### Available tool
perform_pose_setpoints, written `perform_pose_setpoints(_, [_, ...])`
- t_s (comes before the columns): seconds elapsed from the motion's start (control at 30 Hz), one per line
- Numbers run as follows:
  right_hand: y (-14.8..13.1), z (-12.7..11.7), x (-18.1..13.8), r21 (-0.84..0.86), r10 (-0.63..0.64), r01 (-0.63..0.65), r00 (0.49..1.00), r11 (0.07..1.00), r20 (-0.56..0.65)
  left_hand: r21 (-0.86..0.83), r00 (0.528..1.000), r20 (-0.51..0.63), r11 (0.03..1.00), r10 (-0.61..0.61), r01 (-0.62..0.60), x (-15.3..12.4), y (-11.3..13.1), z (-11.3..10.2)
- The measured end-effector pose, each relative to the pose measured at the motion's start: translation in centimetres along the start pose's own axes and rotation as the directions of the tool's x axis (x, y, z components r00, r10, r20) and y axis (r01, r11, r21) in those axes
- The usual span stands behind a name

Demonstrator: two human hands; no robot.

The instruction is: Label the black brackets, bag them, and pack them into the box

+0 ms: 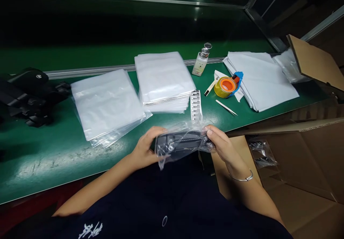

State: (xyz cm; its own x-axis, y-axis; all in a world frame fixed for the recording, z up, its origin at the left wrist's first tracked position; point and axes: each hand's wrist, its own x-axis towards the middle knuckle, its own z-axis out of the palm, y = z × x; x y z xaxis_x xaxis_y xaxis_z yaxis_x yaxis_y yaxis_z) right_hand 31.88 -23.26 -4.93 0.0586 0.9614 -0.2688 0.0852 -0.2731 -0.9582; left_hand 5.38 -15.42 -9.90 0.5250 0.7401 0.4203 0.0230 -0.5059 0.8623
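Both of my hands hold a black part wrapped in a clear plastic bag (179, 143) just above the near edge of the green table (53, 160). My left hand (146, 147) grips the bag's left end, fingers curled round it. My right hand (219, 142) pinches the right end; a thin bracelet sits on that wrist. A strip of labels (195, 104) lies on the table right behind the bag.
Two stacks of clear bags (106, 103) (163, 79) lie ahead. A small bottle (201, 61), a tape roll (227, 86), tweezers (226, 107) and white sheets (264, 79) are to the right. Black parts (29, 95) sit far left. An open cardboard box (295, 160) holds bagged parts (260, 153).
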Motion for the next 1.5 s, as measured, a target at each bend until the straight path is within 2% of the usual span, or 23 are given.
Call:
perform_pose_setpoints(0.07, [0.1,0.1,0.0,-0.007,-0.055,0.055,0.997,0.998,-0.046,-0.104,0.96,-0.06,0.958,-0.274,0.267,-0.3,0.2,0.1])
perform_pose_setpoints(0.13, [0.1,0.1,-0.3,-0.045,-0.134,0.131,0.988,0.99,-0.076,-0.285,0.885,-0.097,0.865,-0.456,0.414,-0.5,0.2,0.4])
perform_pose_setpoints(0.23, [0.0,-0.1,-0.6,-0.141,-0.198,0.187,0.978,0.972,-0.067,-0.521,0.806,-0.085,0.716,-0.585,0.465,-0.2,0.4,0.8])
perform_pose_setpoints(0.3, [-0.1,-0.1,-0.7,-0.2,-0.208,0.192,0.976,0.961,-0.06,-0.61,0.775,-0.054,0.635,-0.629,0.473,0.3,0.7,1.1])
perform_pose_setpoints(0.53, [0.1,0.0,-0.5,-0.267,-0.236,0.211,0.97,0.94,-0.065,-0.708,0.722,0.07,0.475,-0.688,0.522,1.1,1.8,1.1])
perform_pose_setpoints(0.7, [0.4,-0.3,-0.7,-0.242,-0.23,0.212,0.972,0.947,-0.046,-0.736,0.699,0.114,0.412,-0.706,0.537,1.2,2.0,1.2])
perform_pose_setpoints(0.9, [0.6,-0.6,-0.7,-0.234,-0.169,0.169,0.985,0.958,0.017,-0.717,0.647,0.136,0.376,-0.75,0.587,1.8,2.5,1.2])
perform_pose_setpoints(1.03, [1.0,-0.5,-0.1,-0.137,-0.151,0.147,0.988,0.98,-0.017,-0.695,0.635,0.163,0.368,-0.755,0.617,2.2,2.7,1.5])
perform_pose_setpoints(1.1, [1.3,-0.5,0.3,-0.056,-0.139,0.137,0.989,0.989,-0.04,-0.698,0.618,0.204,0.33,-0.759,0.635,2.5,2.8,1.6])
perform_pose_setpoints(1.3, [1.6,-0.7,1.4,0.158,0.014,-0.001,0.997,0.988,-0.076,-0.737,0.549,0.349,0.139,-0.76,0.661,3.6,3.2,1.9])
perform_pose_setpoints(1.43, [1.3,-0.3,1.3,0.151,-0.02,0.039,0.992,0.988,-0.121,-0.761,0.447,0.392,-0.01,-0.804,0.649,4.1,2.5,2.4])
perform_pose_setpoints(1.5, [0.9,0.0,0.9,0.092,-0.051,0.064,0.99,0.994,-0.134,-0.767,0.419,0.378,-0.027,-0.825,0.641,4.0,2.0,2.8])
